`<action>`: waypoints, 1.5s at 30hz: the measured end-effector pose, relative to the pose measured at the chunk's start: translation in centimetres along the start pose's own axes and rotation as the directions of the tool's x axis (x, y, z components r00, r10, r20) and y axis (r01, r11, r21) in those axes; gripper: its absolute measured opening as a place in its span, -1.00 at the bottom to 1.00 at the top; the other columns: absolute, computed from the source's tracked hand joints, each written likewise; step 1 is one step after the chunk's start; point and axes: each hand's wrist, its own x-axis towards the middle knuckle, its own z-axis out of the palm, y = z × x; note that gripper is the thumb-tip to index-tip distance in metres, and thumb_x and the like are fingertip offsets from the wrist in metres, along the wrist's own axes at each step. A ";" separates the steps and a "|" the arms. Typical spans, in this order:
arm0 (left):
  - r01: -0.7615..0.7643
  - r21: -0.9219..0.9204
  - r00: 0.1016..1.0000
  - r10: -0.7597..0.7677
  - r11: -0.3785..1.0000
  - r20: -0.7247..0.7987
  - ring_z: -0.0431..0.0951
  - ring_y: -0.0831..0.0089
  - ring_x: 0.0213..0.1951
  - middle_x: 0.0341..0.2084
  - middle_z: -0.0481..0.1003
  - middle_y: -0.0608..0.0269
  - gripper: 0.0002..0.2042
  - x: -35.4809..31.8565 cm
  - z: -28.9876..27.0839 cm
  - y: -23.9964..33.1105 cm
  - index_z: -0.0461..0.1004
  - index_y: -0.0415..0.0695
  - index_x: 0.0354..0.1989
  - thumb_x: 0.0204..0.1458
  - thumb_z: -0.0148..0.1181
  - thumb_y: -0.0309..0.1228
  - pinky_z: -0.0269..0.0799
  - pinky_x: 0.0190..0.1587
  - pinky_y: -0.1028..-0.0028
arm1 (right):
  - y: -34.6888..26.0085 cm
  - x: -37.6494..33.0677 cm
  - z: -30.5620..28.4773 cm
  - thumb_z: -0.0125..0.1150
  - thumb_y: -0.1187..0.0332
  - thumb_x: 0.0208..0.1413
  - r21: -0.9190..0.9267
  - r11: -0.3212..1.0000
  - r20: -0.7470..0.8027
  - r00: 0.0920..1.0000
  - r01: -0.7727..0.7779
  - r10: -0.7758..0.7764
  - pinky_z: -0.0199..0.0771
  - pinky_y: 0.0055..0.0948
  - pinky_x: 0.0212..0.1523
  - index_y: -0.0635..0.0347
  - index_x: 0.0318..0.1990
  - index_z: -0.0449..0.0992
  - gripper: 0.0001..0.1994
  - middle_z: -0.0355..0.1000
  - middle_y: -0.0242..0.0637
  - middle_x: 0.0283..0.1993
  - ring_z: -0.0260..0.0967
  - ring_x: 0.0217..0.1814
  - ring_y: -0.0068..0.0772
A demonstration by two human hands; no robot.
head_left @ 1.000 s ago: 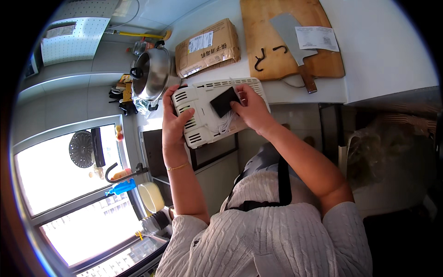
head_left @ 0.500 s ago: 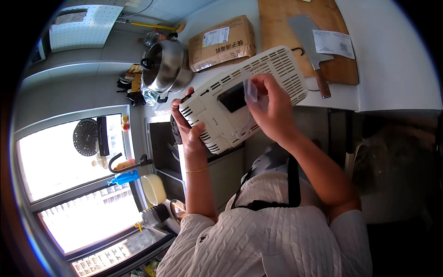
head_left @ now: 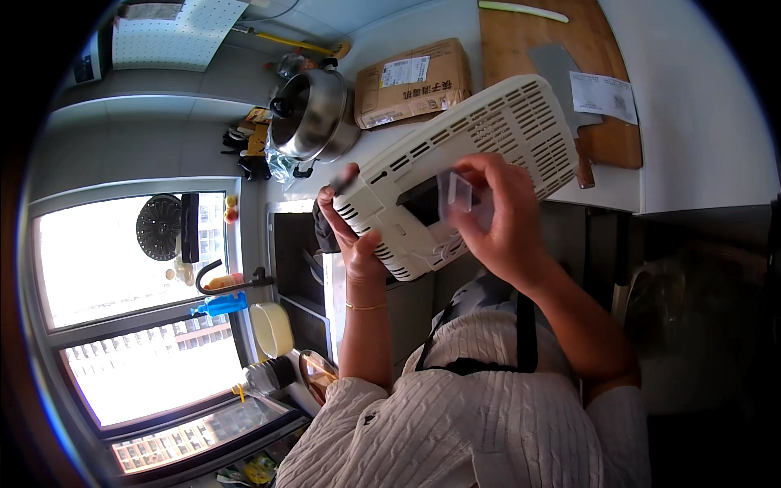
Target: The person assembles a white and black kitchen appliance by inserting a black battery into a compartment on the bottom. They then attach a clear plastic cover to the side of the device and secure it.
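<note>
A white slotted plastic appliance (head_left: 480, 134) is held tilted in front of my body, above the counter's front edge. My left hand (head_left: 354, 232) grips its left end, thumb on the near face and fingers around the edge. In that face is a dark rectangular recess (head_left: 417, 203). Just right of the recess, my right hand (head_left: 508, 220) pinches a small clear plastic piece (head_left: 460, 193) between thumb and fingers. A thin white cord (head_left: 447, 246) lies bunched against the appliance below that hand. Whether the clear piece touches the appliance, I cannot tell.
Behind the appliance stand a cardboard box (head_left: 413, 81) and a steel pot (head_left: 313, 114). On the right, a wooden cutting board (head_left: 598, 37) bears a cleaver (head_left: 553, 65), a paper slip (head_left: 604, 96) and a pale green stalk (head_left: 523, 10). A faucet (head_left: 236, 285) is at the left, by the window.
My right hand has drawn the clear piece slightly toward me across the appliance's face. The appliance has tilted a little in my left hand, and the whole view has shifted slightly.
</note>
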 end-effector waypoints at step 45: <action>0.125 -0.402 0.939 -0.240 0.907 -0.248 0.26 0.14 0.17 0.18 0.19 0.18 -0.34 -2.1 -2.3 -2.9 0.08 0.16 0.17 -0.22 0.07 -0.51 0.32 0.16 0.15 | 3.2 -1.8 0.5 0.11 0.67 -0.40 -0.136 0.871 0.136 0.880 0.472 -0.456 0.27 -0.25 -0.10 0.11 -0.23 0.37 -0.56 0.39 -0.37 -0.34 0.37 -0.29 -0.25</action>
